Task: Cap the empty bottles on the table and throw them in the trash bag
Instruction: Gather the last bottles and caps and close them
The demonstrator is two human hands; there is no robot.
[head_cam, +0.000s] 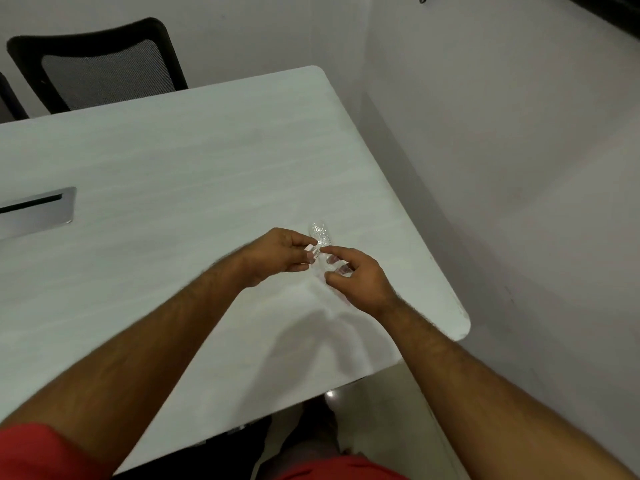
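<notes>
A small clear plastic bottle (320,235) lies between my two hands above the white table (173,174), its base pointing away from me. My left hand (277,256) pinches the bottle's body with thumb and fingers. My right hand (356,275) curls around the neck end, where a small reddish cap (343,269) shows under the fingertips. Whether the cap sits on the neck is hidden by my fingers. No trash bag is in view.
A black mesh office chair (100,64) stands at the table's far side. A metal cable slot (38,211) is set into the table at the left. The table's right edge and rounded corner (462,323) are close to my right hand, with grey floor beyond.
</notes>
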